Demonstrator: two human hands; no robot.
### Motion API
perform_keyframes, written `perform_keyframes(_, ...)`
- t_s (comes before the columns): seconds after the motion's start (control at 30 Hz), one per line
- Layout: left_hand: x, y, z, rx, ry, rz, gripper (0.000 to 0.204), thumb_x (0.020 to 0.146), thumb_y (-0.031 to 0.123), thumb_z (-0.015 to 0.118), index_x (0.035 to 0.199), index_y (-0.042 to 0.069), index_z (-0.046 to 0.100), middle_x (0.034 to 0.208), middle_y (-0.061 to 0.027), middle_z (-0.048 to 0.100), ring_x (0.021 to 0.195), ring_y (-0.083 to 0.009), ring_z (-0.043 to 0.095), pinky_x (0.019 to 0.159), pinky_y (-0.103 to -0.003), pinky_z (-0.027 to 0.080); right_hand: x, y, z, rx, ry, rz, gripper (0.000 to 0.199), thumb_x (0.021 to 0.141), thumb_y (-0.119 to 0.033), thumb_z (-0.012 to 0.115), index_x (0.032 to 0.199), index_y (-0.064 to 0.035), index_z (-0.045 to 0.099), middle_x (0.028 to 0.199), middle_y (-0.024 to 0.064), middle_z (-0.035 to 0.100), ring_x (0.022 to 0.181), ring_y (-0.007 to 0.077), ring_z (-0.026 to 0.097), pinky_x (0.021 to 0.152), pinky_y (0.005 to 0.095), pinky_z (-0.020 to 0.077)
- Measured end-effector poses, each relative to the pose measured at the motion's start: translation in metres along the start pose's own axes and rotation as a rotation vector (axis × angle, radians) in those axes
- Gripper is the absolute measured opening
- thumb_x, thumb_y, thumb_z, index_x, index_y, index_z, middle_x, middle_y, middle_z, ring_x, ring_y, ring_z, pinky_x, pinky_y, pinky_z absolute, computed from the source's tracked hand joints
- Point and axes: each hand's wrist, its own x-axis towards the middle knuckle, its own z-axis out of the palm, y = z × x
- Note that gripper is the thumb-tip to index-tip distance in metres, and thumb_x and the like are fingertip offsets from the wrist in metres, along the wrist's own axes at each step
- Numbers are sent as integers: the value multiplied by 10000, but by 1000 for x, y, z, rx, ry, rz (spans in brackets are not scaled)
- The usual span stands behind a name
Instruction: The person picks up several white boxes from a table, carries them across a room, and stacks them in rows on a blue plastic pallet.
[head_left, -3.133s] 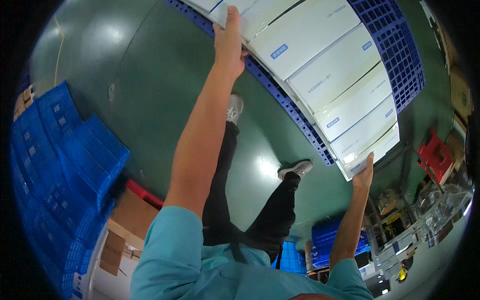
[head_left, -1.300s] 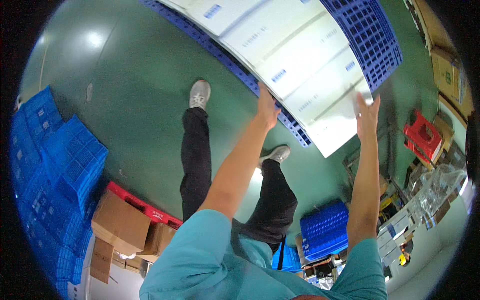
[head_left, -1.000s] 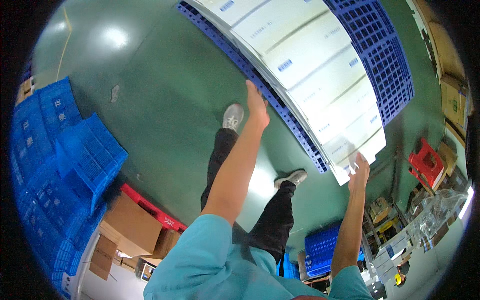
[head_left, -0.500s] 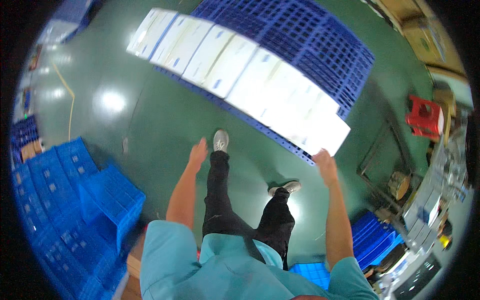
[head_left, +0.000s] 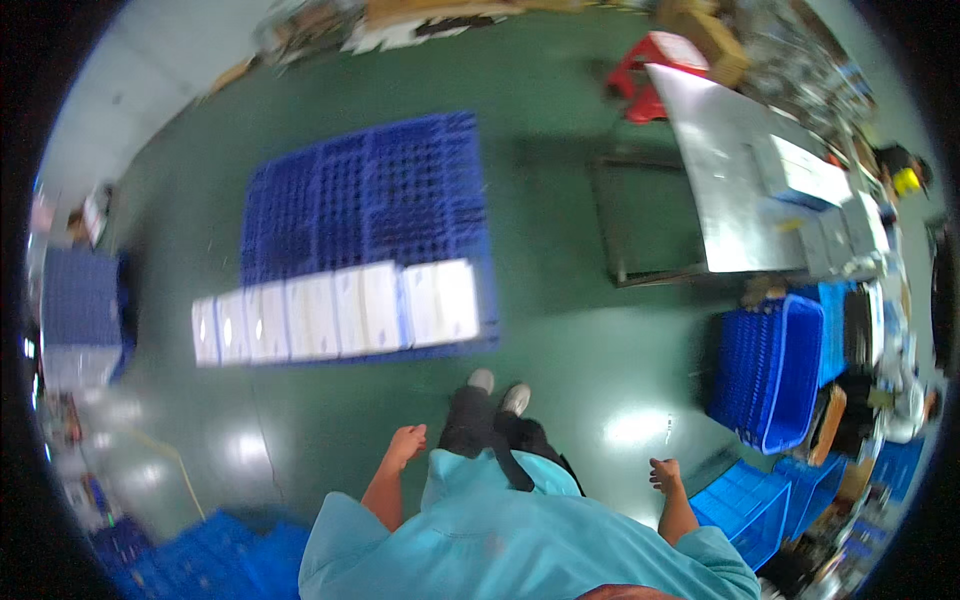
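My left hand hangs in front of my body with its fingers curled in, nothing showing in them. Out to the right, my right hand is held over the floor, fingers loosely bent and apart, holding nothing. Ahead lies a blue plastic pallet. A row of several white boxes stands along its near edge, the left end reaching past the pallet's side. The rightmost white box sits slightly apart from the others. Neither hand touches the boxes.
A metal table with a white box on it stands at the right, a red stool behind it. Blue crates are stacked at the right. More blue crates lie at lower left.
My right hand has come away from the end box and is now beside my body. My view has turned right, so the table shows more and the pallet sits further left.
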Motion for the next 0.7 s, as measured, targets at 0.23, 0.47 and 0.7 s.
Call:
perform_keyframes(0.23, 130, 219, 86, 147, 71, -2, 393, 894, 369, 541, 1058, 12, 563, 906, -132, 622, 716, -228, 604, 552, -366, 481, -31, -59, -44, 455, -125, -267, 305, 880, -283, 625, 1047, -28, 610, 875, 75, 651, 777, 184, 642, 643, 336, 507)
perform_keyframes(0.47, 195, 463, 294, 183, -236, 283, 299, 890, 357, 598, 946, 65, 575, 795, -35, 580, 640, -133, 556, 470, -250, 416, -50, -106, -51, 286, -87, -99, 347, 858, -318, 655, 1041, -24, 623, 853, 86, 653, 795, 183, 634, 683, 367, 515)
perform_keyframes(0.7, 127, 668, 476, 485, -157, 898, 312, 867, 253, 620, 1030, -13, 621, 939, -137, 672, 833, -230, 649, 766, -327, 497, 67, -171, -128, 286, -165, -56, 404, 812, -395, 661, 964, -21, 679, 791, 95, 659, 691, 221, 617, 638, 364, 512)
